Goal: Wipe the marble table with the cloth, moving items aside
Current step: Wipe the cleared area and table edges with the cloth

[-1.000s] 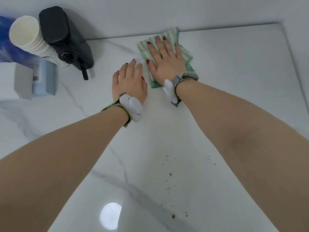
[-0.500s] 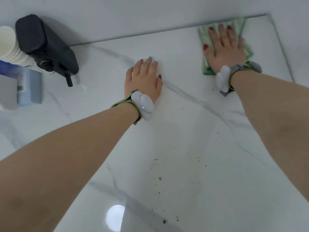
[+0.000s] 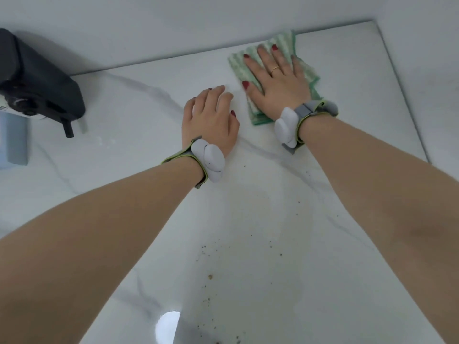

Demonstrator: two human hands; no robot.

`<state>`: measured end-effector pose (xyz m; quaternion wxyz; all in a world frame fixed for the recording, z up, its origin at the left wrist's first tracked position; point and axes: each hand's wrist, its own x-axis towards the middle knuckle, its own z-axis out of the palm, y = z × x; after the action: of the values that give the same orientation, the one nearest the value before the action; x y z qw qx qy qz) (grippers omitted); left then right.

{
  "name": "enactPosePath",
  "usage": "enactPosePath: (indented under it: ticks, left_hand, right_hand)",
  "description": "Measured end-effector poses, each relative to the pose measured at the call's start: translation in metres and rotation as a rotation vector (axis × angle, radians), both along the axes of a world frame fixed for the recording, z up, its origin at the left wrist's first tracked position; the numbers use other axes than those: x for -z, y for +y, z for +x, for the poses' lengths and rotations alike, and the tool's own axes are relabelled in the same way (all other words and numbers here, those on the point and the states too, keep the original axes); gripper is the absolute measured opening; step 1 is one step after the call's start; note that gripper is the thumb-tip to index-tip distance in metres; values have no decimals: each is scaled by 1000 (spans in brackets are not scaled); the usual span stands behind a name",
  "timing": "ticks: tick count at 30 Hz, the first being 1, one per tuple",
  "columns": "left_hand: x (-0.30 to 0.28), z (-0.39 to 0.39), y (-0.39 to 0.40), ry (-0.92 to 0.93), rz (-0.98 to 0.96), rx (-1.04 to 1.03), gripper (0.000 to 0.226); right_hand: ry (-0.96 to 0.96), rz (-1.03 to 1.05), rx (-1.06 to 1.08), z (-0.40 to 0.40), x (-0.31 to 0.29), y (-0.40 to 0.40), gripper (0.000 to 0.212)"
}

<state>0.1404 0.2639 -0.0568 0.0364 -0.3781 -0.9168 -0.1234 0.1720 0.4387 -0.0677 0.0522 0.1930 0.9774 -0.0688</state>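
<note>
A white marble tabletop (image 3: 285,219) with grey veins fills most of the frame, meeting a plain pale wall (image 3: 198,23) along its far edge in the upper part of the picture. A bright round light reflection shows on the tabletop at bottom centre.

One cloth (image 3: 306,78), green and white with a wavy pattern, lies flat on the tabletop in the upper right of the frame, close to the far edge by the wall. The right hand (image 3: 275,80) lies flat on top of it, palm down, fingers straight and spread, pressing the cloth to the marble; one ring shows on a finger. The left hand (image 3: 211,120) rests on the bare marble just left of the cloth, at upper centre, its fingers loosely bent and holding nothing. It is near the cloth's edge but not touching it.

Each of the two wrists carries one grey wrist device (image 3: 211,160) on a green-edged strap.

Many small brown crumbs (image 3: 210,276) are scattered over the lower centre of the tabletop, between the two forearms.

At the upper left, one black device (image 3: 42,80) lies against the wall, and below it at the left edge sits one pale blue box (image 3: 15,140), partly cut off by the frame.
</note>
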Motion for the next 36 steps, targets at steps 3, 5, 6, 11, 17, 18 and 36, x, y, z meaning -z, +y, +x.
enactPosePath:
  ticks: [3,5,6,11,17,18,36]
  left_hand:
    - [2,3,14,-21,-22,34,45]
    - [4,5,22,-25,-24,49,46]
    - [6,8,26,-24,-25,53,46]
    - [11,21,35,-23,-28,60,48]
    - [6,24,40,-6,-56,81,53]
    - [5,26,40,-9,-57,86,53]
    - [-7,19,-67,12,-93,-36,50]
  right_hand:
    - [9,22,84,14,0,42,57]
    - [15,10,161,24,0,69,56]
    - [18,9,191,29,0,81,56]
    - [43,28,289,41,1,103,55]
    - [29,18,349,45,-2,102,56]
    - [23,12,361,50,-2,101,56]
    - [-38,32,189,51,-3,-8,58]
